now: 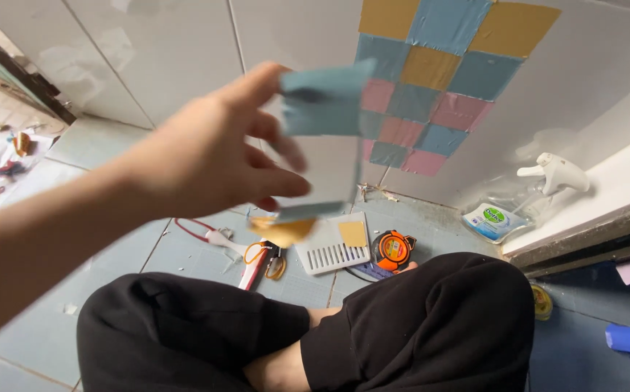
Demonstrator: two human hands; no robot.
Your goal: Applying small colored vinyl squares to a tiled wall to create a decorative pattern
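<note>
Left hand [206, 156]: raised toward the wall, fingers [286, 149] pinching a blue paper strip [322, 98].
Strip: hanging just beside the coloured paper squares [438, 72] covering the wall tiles.
Right hand: not showing.
Floor [184, 250]: carrying a white comb-like tray [332, 250], orange tape measure [393, 249], scissors [264, 258].

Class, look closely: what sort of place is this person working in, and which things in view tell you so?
Probably a tiled bathroom or washroom: glossy white wall tiles, blue-grey floor tiles, and a white spray bottle beside a raised ledge.
</note>
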